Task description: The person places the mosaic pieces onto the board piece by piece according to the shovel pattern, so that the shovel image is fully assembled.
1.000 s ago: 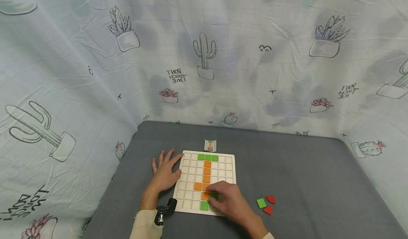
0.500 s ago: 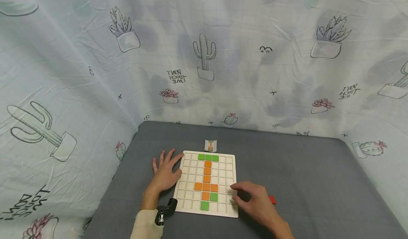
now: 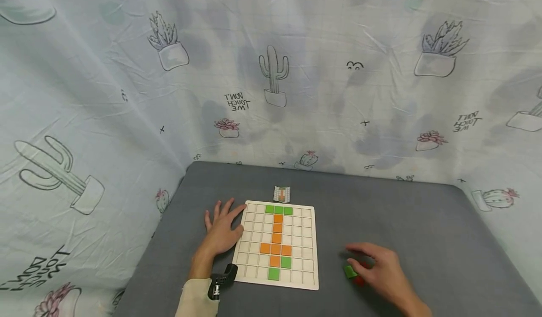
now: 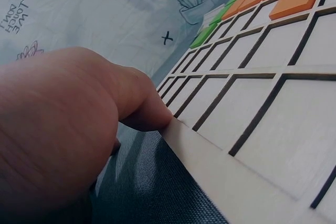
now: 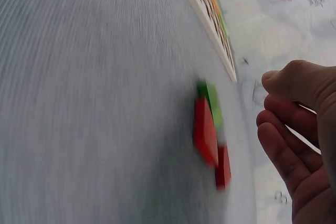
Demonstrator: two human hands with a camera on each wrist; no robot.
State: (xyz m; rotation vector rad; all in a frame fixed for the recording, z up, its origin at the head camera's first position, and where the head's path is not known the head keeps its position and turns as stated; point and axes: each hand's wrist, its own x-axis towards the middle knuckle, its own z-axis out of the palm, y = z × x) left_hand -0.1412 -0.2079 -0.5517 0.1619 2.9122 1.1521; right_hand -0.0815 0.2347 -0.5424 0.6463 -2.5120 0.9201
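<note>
A pale wooden grid board (image 3: 302,241) lies on the dark grey table. My left hand (image 3: 222,234) rests at its left edge with fingers spread, and its thumb (image 4: 149,108) touches the rim in the left wrist view. Green tiles (image 3: 279,210) fill part of the top row. Below them orange tiles (image 3: 275,249) make a column with one tile on each side, and two more green tiles sit lower down. My right hand (image 3: 383,270) hovers with loosely bent fingers over a loose green square tile (image 3: 349,272) and two red pieces (image 5: 206,132), holding nothing.
Behind the board's top edge lies a small card (image 3: 282,194) printed with a grid pattern. A cactus-print curtain (image 3: 330,110) surrounds the grey tabletop (image 3: 402,218) at the back and sides. A black wrist device (image 3: 224,277) is worn at my left sleeve.
My right hand has let go of an orange tile, which now sits to the right of the column, and has moved right, over the loose pieces. The left hand stays put.
</note>
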